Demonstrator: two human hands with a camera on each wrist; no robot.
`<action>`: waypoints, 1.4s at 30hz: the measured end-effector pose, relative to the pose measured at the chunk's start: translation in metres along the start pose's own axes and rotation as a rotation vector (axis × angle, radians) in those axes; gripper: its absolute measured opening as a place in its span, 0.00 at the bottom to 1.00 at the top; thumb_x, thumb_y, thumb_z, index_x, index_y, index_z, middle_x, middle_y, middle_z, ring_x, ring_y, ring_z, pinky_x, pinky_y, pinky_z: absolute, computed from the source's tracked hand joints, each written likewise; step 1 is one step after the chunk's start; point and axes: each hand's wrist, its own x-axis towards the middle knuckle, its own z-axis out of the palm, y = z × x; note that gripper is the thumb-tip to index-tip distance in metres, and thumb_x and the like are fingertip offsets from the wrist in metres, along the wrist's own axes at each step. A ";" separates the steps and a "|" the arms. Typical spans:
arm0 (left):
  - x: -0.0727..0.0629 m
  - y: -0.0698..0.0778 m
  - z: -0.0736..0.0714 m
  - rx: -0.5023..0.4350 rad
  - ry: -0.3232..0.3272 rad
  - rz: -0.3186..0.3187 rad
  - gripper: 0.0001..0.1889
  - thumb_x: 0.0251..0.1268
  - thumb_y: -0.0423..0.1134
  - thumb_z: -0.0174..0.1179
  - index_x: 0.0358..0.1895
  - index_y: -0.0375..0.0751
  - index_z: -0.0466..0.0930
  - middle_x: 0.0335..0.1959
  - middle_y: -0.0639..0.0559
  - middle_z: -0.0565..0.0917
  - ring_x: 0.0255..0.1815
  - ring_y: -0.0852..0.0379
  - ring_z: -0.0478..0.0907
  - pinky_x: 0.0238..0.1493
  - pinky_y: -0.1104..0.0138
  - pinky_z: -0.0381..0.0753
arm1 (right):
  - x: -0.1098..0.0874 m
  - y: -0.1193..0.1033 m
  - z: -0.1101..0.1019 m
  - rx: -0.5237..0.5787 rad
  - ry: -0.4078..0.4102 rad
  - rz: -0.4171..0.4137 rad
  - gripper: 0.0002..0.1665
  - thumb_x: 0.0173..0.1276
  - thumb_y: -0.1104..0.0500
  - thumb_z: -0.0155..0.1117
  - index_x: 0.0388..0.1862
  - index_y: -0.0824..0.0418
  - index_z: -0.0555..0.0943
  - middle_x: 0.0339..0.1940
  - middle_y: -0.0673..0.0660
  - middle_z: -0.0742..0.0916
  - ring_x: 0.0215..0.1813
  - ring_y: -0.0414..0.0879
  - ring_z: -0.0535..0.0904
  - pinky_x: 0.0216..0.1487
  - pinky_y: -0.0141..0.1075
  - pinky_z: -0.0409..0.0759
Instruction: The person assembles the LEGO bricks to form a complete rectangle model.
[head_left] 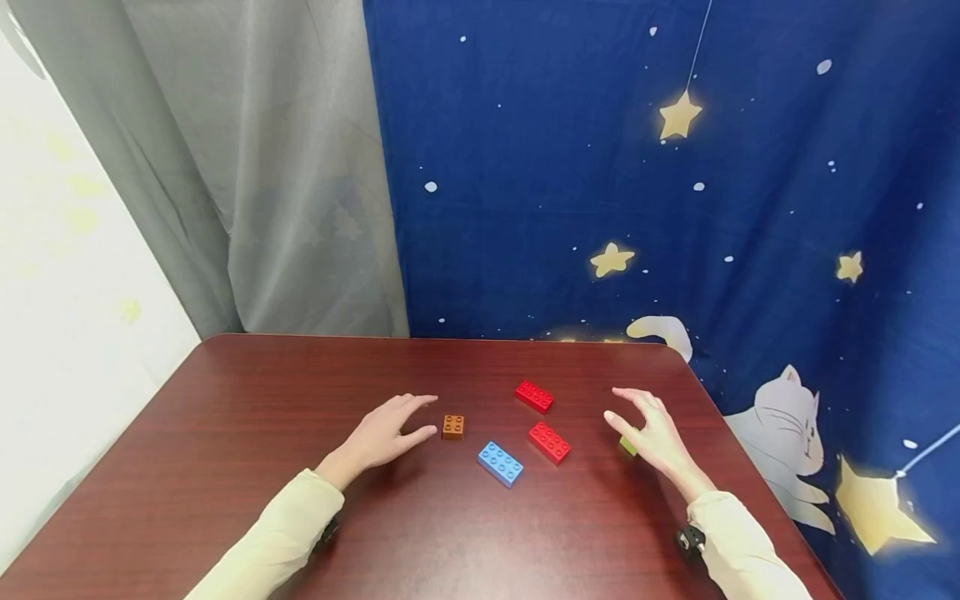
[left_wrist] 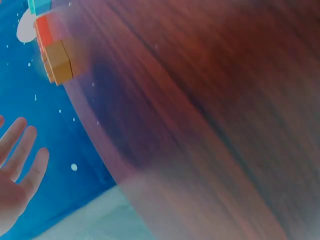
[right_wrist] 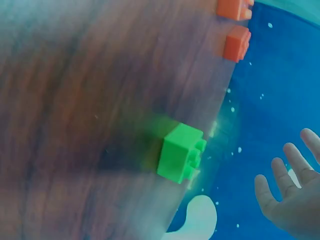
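My left hand (head_left: 386, 431) hovers just left of a small brown toy brick (head_left: 453, 427), its fingers extended and holding nothing. On the right, my right hand (head_left: 651, 429) is held over a green brick (right_wrist: 181, 152), which it partly covers in the head view; its fingers are loosely spread with nothing in them. Between the hands lie a blue brick (head_left: 500, 464) and two red bricks, the nearer red brick (head_left: 549, 442) and the farther red brick (head_left: 535, 396). All the bricks lie apart, studs up. In the left wrist view, fingers (left_wrist: 22, 155) appear spread.
The bricks lie on a dark reddish wood table (head_left: 420, 542) with rounded far corners. Behind it hang a grey curtain (head_left: 315, 183) and a blue curtain (head_left: 525, 167) printed with stars and a cat. A dark strap device (head_left: 691, 540) sits at the right wrist.
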 end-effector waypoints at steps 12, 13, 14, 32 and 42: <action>0.003 0.015 0.012 -0.049 -0.091 0.100 0.25 0.57 0.50 0.56 0.56 0.44 0.69 0.46 0.49 0.75 0.47 0.54 0.70 0.48 0.56 0.68 | -0.008 -0.001 0.020 0.024 -0.048 -0.007 0.23 0.54 0.53 0.66 0.49 0.60 0.77 0.47 0.58 0.78 0.48 0.53 0.70 0.42 0.49 0.70; 0.004 0.016 0.013 -0.058 -0.097 0.110 0.25 0.57 0.49 0.56 0.56 0.43 0.69 0.45 0.49 0.76 0.47 0.54 0.71 0.47 0.56 0.68 | -0.009 -0.002 0.022 0.032 -0.052 -0.008 0.23 0.54 0.53 0.66 0.48 0.60 0.77 0.46 0.57 0.78 0.47 0.54 0.70 0.41 0.49 0.71; 0.004 0.017 0.014 -0.065 -0.105 0.119 0.25 0.57 0.49 0.56 0.56 0.43 0.69 0.45 0.49 0.76 0.46 0.54 0.71 0.47 0.57 0.69 | -0.009 -0.002 0.024 0.039 -0.056 -0.008 0.23 0.54 0.53 0.66 0.48 0.61 0.77 0.46 0.57 0.78 0.47 0.53 0.71 0.40 0.49 0.72; 0.016 0.034 0.034 -0.173 -0.230 0.146 0.22 0.57 0.45 0.58 0.55 0.41 0.70 0.37 0.53 0.76 0.35 0.58 0.73 0.38 0.66 0.72 | -0.013 -0.008 0.056 0.034 -0.185 -0.047 0.21 0.50 0.53 0.68 0.42 0.61 0.80 0.34 0.53 0.81 0.34 0.45 0.74 0.37 0.37 0.72; 0.025 0.039 0.043 -0.225 -0.304 0.134 0.22 0.57 0.43 0.59 0.54 0.42 0.70 0.32 0.55 0.76 0.28 0.66 0.70 0.33 0.72 0.71 | -0.013 -0.008 0.062 0.050 -0.285 -0.062 0.23 0.48 0.51 0.70 0.41 0.61 0.79 0.32 0.51 0.79 0.30 0.44 0.72 0.31 0.33 0.71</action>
